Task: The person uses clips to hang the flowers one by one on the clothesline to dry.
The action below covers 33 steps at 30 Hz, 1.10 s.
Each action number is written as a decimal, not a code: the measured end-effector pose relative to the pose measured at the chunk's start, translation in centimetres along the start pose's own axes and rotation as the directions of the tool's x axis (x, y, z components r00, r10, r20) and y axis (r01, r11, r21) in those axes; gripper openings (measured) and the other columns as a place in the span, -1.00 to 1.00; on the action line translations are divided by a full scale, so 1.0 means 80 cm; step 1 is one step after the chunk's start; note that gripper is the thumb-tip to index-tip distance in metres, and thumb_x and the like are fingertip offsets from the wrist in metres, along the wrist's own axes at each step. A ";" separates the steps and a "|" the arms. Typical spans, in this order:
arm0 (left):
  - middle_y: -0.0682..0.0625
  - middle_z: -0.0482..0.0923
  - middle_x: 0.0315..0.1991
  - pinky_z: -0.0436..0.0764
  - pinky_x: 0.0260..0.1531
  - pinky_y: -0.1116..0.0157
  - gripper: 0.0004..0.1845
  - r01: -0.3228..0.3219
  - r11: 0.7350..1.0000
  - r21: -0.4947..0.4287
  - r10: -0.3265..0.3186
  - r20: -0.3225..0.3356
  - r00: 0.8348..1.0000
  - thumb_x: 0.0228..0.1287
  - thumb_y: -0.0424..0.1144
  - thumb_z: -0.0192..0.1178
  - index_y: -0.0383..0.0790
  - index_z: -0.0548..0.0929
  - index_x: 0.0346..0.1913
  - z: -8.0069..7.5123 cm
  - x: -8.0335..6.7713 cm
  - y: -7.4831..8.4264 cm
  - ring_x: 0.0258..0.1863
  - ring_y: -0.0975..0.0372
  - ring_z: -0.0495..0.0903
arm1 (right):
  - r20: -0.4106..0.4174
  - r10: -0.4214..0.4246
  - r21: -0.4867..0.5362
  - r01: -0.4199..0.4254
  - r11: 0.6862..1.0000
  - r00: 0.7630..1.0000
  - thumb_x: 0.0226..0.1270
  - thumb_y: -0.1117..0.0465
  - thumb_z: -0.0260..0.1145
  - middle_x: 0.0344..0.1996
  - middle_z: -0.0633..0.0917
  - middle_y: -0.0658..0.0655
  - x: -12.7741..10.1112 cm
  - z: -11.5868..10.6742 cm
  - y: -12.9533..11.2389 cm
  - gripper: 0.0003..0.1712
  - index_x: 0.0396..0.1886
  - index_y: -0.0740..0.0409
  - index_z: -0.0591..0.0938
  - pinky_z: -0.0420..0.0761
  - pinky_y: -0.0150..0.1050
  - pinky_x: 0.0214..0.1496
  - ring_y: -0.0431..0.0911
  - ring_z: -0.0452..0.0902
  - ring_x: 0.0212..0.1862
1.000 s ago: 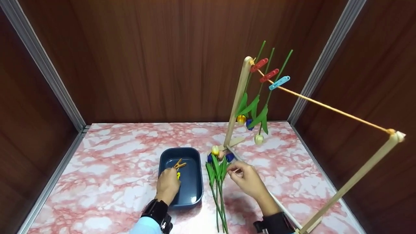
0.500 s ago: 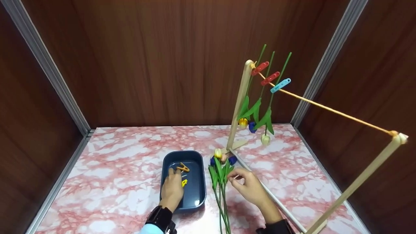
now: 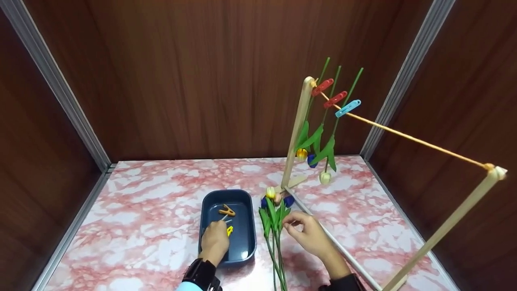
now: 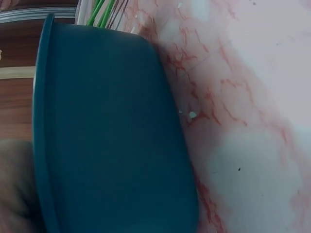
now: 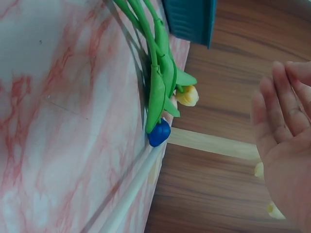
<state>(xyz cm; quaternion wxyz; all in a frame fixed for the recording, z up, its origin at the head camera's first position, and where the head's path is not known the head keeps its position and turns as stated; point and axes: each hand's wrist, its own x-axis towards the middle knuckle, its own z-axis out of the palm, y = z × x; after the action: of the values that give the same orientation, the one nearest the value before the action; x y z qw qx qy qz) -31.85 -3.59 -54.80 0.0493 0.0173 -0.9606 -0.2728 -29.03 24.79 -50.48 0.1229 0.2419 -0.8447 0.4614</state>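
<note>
The left hand (image 3: 215,241) is down inside the blue tray (image 3: 246,251), fingers curled about a yellow clothes peg (image 3: 229,230); the orange peg (image 3: 226,210) lies just beyond. The right hand (image 3: 310,236) hovers slack beside the artificial tulips (image 3: 274,210) on the worktop (image 3: 141,226). This looks like the peg-picking step; next comes lifting it clear.

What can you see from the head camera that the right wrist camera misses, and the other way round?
Only the head view shows the left hand in the tray over a yellow peg, an orange peg, and three tulips pegged upside down on the string. Only the right wrist view shows the right hand from the palm side, open and holding nothing. Both show the loose tulips on the table and the blue tray.
</note>
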 end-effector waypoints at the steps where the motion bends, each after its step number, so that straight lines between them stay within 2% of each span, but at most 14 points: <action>1: -0.28 0.73 -0.31 0.73 -0.29 -0.11 -0.87 -0.001 1.000 -0.001 0.001 -0.009 1.000 0.24 -0.61 0.24 -0.36 0.69 -0.36 0.000 0.001 0.001 -0.27 -0.14 0.76 | 0.005 0.004 -0.003 -0.004 1.000 1.000 0.44 0.40 0.40 -0.25 0.80 -0.01 0.002 -0.001 0.000 -0.80 -0.22 -0.02 0.78 0.72 -0.21 -0.08 -0.21 0.68 -0.17; 6: -0.22 0.68 -0.34 0.72 -0.31 -0.11 -0.87 -0.044 0.999 -0.032 0.040 -0.104 0.994 0.05 -0.58 0.42 -0.37 0.71 -0.35 0.003 0.003 0.001 -0.30 -0.17 0.75 | 0.021 0.011 -0.020 -0.011 1.000 1.000 0.46 0.38 0.39 -0.23 0.80 0.06 0.010 -0.003 0.001 -0.84 -0.20 0.02 0.78 0.72 -0.15 -0.06 -0.18 0.68 -0.15; 9: -0.14 0.64 -0.32 0.72 -0.33 -0.11 -0.80 -0.088 0.994 -0.070 0.076 -0.157 0.985 -0.01 -0.53 0.49 -0.33 0.77 -0.28 0.003 0.005 0.003 -0.31 -0.17 0.75 | 0.011 0.020 -0.054 -0.019 0.998 1.000 0.46 0.37 0.39 -0.22 0.80 0.01 0.016 -0.005 0.000 -0.85 -0.21 0.02 0.78 0.69 -0.18 -0.06 -0.17 0.69 -0.14; 13: -0.13 0.68 -0.24 0.75 -0.23 -0.09 -0.71 -0.183 0.975 -0.122 0.146 -0.265 0.953 0.00 -0.52 0.46 -0.31 0.82 -0.14 -0.003 0.008 0.006 -0.23 -0.16 0.75 | -0.014 0.020 -0.089 -0.021 0.996 1.000 0.45 0.36 0.41 -0.24 0.78 0.01 0.024 -0.003 -0.003 -0.89 -0.22 0.07 0.77 0.68 -0.20 -0.07 -0.17 0.68 -0.14; 16: -0.16 0.73 -0.16 0.75 -0.08 -0.06 -0.65 -0.254 0.955 -0.154 0.191 -0.338 0.922 0.00 -0.54 0.47 -0.35 0.79 -0.07 -0.010 0.008 0.009 -0.12 -0.13 0.74 | -0.028 -0.025 -0.119 0.022 0.993 0.999 0.40 0.40 0.43 -0.25 0.78 0.06 0.031 0.005 -0.008 -0.91 -0.23 0.15 0.78 0.72 -0.12 -0.09 -0.11 0.70 -0.16; 18: -0.16 0.75 -0.13 0.74 -0.04 -0.03 -0.63 -0.276 0.944 -0.182 0.194 -0.371 0.908 0.01 -0.55 0.50 -0.35 0.76 -0.05 -0.017 0.005 0.011 -0.08 -0.09 0.71 | -0.018 -0.067 -0.145 0.063 0.987 0.998 0.37 0.41 0.44 -0.23 0.79 0.06 0.036 0.014 -0.013 -0.91 -0.23 0.16 0.79 0.73 -0.08 -0.05 -0.08 0.71 -0.14; 24: -0.15 0.78 -0.10 0.75 -0.11 0.07 -0.55 -0.309 0.913 -0.268 0.176 -0.425 0.888 0.04 -0.59 0.53 -0.31 0.73 0.04 -0.038 0.001 0.024 -0.12 -0.01 0.67 | 0.029 -0.147 -0.174 0.150 0.973 0.989 0.33 0.45 0.47 -0.17 0.78 -0.02 0.048 0.036 -0.031 -0.82 -0.18 0.11 0.78 0.71 -0.06 0.16 -0.08 0.73 -0.05; 29: -0.16 0.76 -0.10 0.77 -0.18 0.13 -0.57 -0.361 0.876 -0.321 0.205 -0.430 0.879 0.10 -0.56 0.54 -0.29 0.71 0.04 -0.050 0.001 0.046 -0.16 0.01 0.74 | 0.040 -0.179 -0.179 0.183 0.967 0.983 0.29 0.46 0.52 -0.12 0.74 0.05 0.061 0.043 -0.043 -0.75 -0.08 0.20 0.74 0.70 -0.04 0.16 -0.03 0.69 -0.03; 31: -0.17 0.76 -0.11 0.78 -0.18 0.15 -0.58 -0.389 0.860 -0.330 0.228 -0.433 0.872 0.10 -0.56 0.56 -0.28 0.70 0.02 -0.053 0.001 0.051 -0.17 0.01 0.76 | 0.063 -0.166 -0.211 0.176 0.962 0.984 0.30 0.41 0.54 -0.05 0.73 0.09 0.069 0.046 -0.049 -0.69 0.01 0.20 0.71 0.70 -0.06 0.13 -0.01 0.68 0.03; 33: -0.17 0.76 -0.11 0.79 -0.15 0.16 -0.57 -0.418 0.845 -0.334 0.254 -0.437 0.863 0.09 -0.58 0.56 -0.29 0.69 0.01 -0.055 0.002 0.055 -0.14 0.00 0.78 | 0.086 -0.157 -0.253 0.174 0.952 0.984 0.30 0.37 0.56 0.03 0.71 0.12 0.076 0.051 -0.055 -0.59 0.11 0.19 0.67 0.67 -0.03 0.20 -0.01 0.66 0.10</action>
<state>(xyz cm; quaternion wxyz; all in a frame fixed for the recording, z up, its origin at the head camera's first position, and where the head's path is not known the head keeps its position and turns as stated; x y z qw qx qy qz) -31.56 -2.17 -48.75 0.2826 -0.1137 -0.8394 -0.4501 -31.86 17.55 -46.91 0.1642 0.3083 -0.8782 0.3267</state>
